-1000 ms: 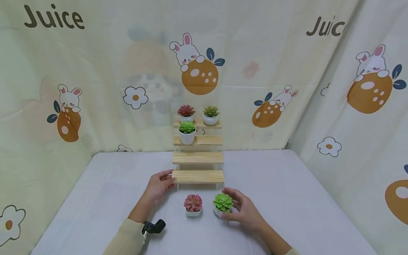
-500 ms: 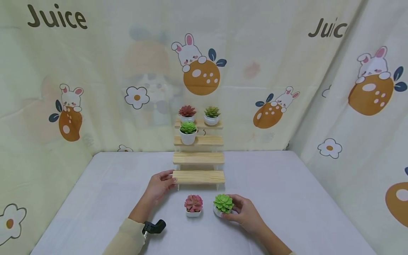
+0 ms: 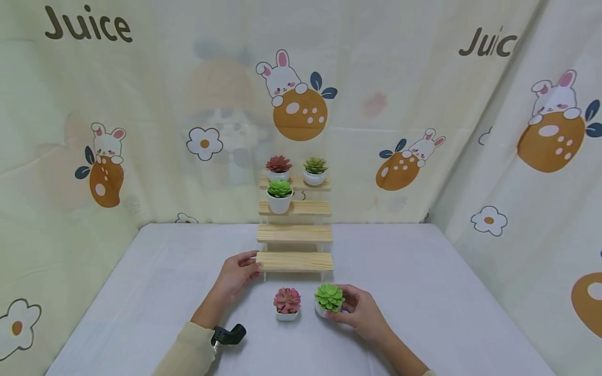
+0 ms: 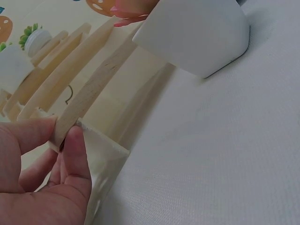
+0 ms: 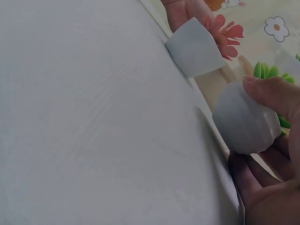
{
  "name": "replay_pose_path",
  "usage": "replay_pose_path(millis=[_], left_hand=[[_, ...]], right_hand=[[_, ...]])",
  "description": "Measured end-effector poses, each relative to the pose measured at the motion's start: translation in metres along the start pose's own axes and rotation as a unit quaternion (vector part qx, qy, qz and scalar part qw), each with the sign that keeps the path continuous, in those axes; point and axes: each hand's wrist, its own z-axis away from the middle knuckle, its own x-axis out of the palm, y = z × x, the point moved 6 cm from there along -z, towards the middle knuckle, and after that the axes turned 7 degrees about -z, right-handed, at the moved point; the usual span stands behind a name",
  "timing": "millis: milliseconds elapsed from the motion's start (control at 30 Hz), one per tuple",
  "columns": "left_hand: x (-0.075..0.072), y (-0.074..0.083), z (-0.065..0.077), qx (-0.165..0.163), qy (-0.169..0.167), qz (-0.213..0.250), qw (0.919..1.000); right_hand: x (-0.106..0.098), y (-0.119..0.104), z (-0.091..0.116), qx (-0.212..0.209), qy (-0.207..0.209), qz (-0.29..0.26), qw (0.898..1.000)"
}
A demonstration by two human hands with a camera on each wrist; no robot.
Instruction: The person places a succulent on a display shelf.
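Note:
My left hand (image 3: 237,274) pinches the left end of the lowest board on a stepped wooden shelf (image 3: 295,261); the left wrist view shows thumb and fingers around the board end (image 4: 70,117). In front of the shelf, my right hand (image 3: 362,312) grips a bright green succulent (image 3: 329,296) in a round white pot (image 5: 246,119), thumb on one side and fingers on the other. Left of it stands a pink succulent (image 3: 287,300) in a square white pot (image 5: 194,49), untouched by either hand.
On the top tier are a dark red succulent (image 3: 278,164) and a green one (image 3: 314,171), both in white pots. Another green succulent (image 3: 279,197) stands at the left of the tier below. A patterned curtain (image 3: 357,130) hangs behind the white table (image 3: 400,271).
My right fingers have closed in around the green succulent's pot. My left hand keeps its hold on the shelf board. The head view has shifted slightly.

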Motion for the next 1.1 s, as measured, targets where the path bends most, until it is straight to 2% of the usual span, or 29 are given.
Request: replay_pose_path(millis=[133,467,767,1100], left_hand=[[0.000,0.000,0.000,-0.002,-0.002,0.000,1.0000],[0.000,0.002,0.003,-0.009,0.000,-0.003,1.0000],[0.000,0.001,0.000,-0.010,-0.002,0.002,0.9999],[0.000,0.002,0.000,-0.004,-0.002,0.006,1.0000]], right_hand=[[0.001,-0.001,-0.003,0.005,-0.001,-0.012,1.000],[-0.001,-0.011,-0.008,-0.015,0.010,-0.009,1.000],[-0.004,-0.020,-0.022,-0.010,0.036,-0.007,0.999],[-0.003,-0.035,-0.036,-0.032,0.041,-0.015,0.999]])
